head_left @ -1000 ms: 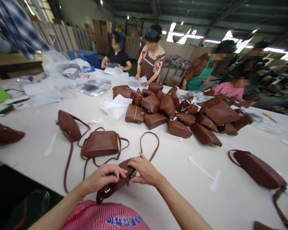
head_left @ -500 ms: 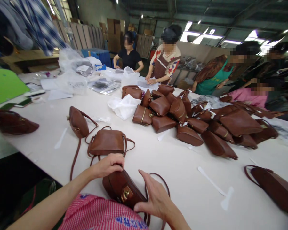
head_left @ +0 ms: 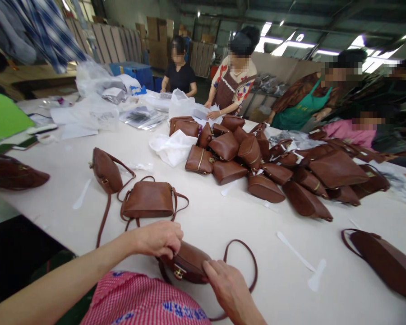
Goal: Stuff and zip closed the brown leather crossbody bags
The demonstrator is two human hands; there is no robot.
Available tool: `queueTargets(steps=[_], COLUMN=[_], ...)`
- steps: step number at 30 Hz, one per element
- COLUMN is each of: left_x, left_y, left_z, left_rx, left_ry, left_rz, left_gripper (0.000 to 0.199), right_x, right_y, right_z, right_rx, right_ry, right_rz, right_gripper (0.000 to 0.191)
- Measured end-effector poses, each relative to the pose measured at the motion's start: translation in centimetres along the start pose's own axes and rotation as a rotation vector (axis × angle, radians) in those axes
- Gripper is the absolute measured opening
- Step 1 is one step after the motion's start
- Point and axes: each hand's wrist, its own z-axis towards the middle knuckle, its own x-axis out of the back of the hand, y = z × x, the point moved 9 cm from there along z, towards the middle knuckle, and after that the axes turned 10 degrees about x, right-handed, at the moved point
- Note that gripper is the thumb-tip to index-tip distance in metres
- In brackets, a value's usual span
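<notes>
Close in front of me lies a brown leather handbag point(head_left: 193, 261), its brass clasp facing my checked apron. My left hand point(head_left: 160, 238) grips the bag's left end with fingers curled over its top edge. At the opposite end, my right hand point(head_left: 225, 280) is closed on the right corner, thumb toward the near side. The bag's strap loops out on the table to the right. Just beyond my left hand stands a brown shoulder bag point(head_left: 149, 199), with another brown bag point(head_left: 105, 170) tilted to its left.
A large heap of brown handbags point(head_left: 243, 153) covers the far middle and right of the white table point(head_left: 257, 257). Single bags lie at far left and far right point(head_left: 385, 262). White paper strips point(head_left: 316, 275) and plastic bags point(head_left: 174, 146) are scattered about. Several co-workers stand across the table.
The handbag has turned and tipped so more of its top shows. My right hand, open beside it before, has closed on its right end. My left hand moved slightly right.
</notes>
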Motion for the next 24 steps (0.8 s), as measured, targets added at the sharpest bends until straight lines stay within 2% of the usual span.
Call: queueTargets(steps=[2, 5, 8, 9, 11, 13, 16, 18, 20, 24], left_x=[-1.5, -4.3, -5.7, -5.5, -4.3, -3.1, -3.3, -4.3, -5.3, -6.0], left_y=[1.6, 3.7, 3.6, 2.8, 0.3, -2.7, -6.0, -6.9, -7.4, -8.0], left_z=[1.7, 4.1, 4.9, 4.5, 2.7, -0.3, -4.7, -6.5, -7.3, -7.6], left_rx=[-0.054, -0.126, -0.06, 0.005, 0.174, 0.357, 0.493, 0.5, 0.52, 0.606], left_ry=[0.02, 0.031, 0.029, 0.049, 0.122, 0.197, 0.19, 0.16, 0.168, 0.218], left_rz=[-0.037, -0.071, -0.082, -0.106, -0.168, -0.204, -0.228, -0.232, -0.214, -0.147], left_gripper=[0.014, 0.013, 0.008, 0.008, 0.032, 0.052, 0.06, 0.052, 0.034, 0.024], right_x=[-0.2, -1.5, -3.0, -3.3, -3.5, -3.1, -2.4, -2.2, -2.1, -1.1], right_y=[0.3, 0.0, 0.1, 0.2, 0.7, 1.3, 2.6, 3.0, 3.1, 2.3], right_z=[0.5, 0.8, 0.2, -0.2, -0.8, -1.2, -1.5, -1.7, -1.8, -1.7], right_rx=[0.003, 0.007, -0.027, -0.042, -0.061, -0.068, -0.118, -0.151, -0.174, -0.18], right_ry=[-0.006, 0.033, 0.044, 0.03, 0.0, -0.019, -0.033, -0.048, -0.05, 0.042], right_rz=[0.007, 0.023, 0.026, 0.02, -0.002, -0.024, -0.047, -0.019, 0.055, 0.144], right_gripper=[0.012, 0.012, 0.011, 0.01, 0.013, 0.018, 0.017, 0.012, 0.013, 0.068])
